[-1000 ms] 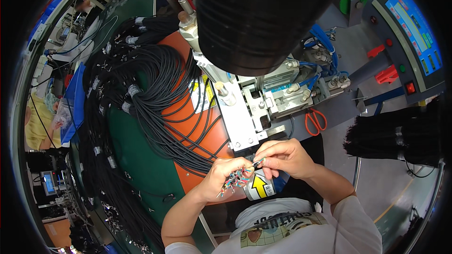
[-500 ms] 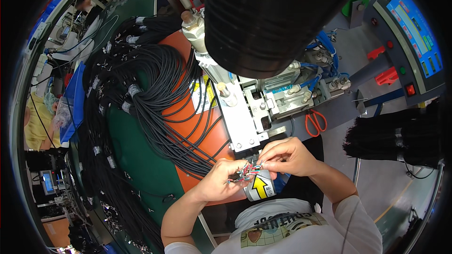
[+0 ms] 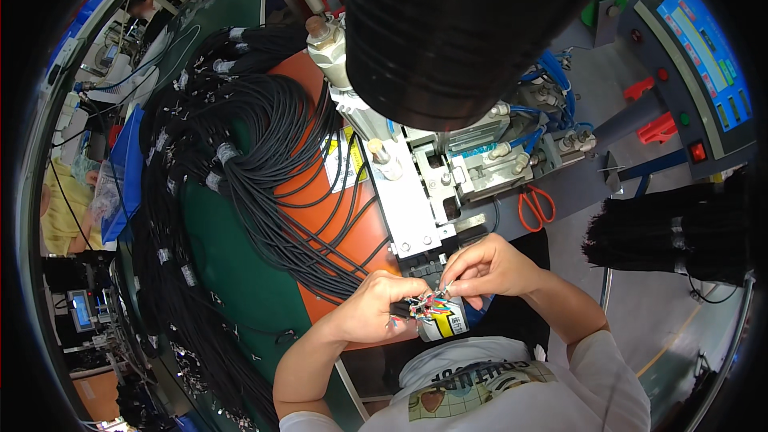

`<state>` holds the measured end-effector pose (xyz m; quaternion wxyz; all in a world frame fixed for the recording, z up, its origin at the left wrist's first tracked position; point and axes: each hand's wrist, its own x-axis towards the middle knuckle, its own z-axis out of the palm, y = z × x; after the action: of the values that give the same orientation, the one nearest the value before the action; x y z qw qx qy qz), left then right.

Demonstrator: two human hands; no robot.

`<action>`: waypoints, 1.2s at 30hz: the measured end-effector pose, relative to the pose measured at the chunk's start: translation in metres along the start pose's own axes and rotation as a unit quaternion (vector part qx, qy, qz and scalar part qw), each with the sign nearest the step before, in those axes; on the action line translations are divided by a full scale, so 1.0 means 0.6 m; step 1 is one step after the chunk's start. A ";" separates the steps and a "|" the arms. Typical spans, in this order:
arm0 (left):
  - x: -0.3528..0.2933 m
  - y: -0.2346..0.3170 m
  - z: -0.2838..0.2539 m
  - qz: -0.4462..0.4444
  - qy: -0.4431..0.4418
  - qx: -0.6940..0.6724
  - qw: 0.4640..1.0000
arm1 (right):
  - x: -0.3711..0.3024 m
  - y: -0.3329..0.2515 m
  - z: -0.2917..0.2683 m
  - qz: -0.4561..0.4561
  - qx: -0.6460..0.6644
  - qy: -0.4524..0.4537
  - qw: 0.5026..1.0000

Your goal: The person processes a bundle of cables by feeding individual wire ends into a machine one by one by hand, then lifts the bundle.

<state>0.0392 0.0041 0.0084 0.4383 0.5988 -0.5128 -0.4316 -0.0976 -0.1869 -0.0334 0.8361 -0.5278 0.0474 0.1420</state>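
My left hand point(image 3: 374, 304) is closed around the ends of several black cables point(image 3: 300, 252). Out of that grip fan thin coloured wires point(image 3: 428, 306) in red, white, green and blue. Fingers pinched, my right hand point(image 3: 490, 270) holds the tip of a wire at the upper right of the fan; that tip is too small to make out. Right behind the hands stands a metal machine fixture point(image 3: 416, 216) with a bright plate. Under the wires is a white cylinder with a yellow arrow point(image 3: 445, 325), partly covered by them.
Cable bundles point(image 3: 272, 112) lie over an orange surface point(image 3: 320, 208) and a green mat point(image 3: 216, 232) at left. Red-handled scissors point(image 3: 536, 208) rest right of the fixture. A screen panel point(image 3: 704, 56) stands far right, above a hanging black bundle point(image 3: 672, 232). A large black cylinder point(image 3: 456, 40) overhangs the fixture.
Both hands stay close together. The coloured wires have shifted slightly right and down, hiding more of the yellow arrow. My right fingers have changed their angle a little.
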 end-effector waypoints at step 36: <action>0.023 0.037 0.055 0.027 0.077 0.522 0.849 | 0.008 0.017 0.021 -0.306 -0.544 0.257 0.737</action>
<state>0.0034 -0.0145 0.0212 0.1105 0.7567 -0.6430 -0.0413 -0.0966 -0.1707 -0.0379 0.3606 -0.8953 0.0110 -0.2612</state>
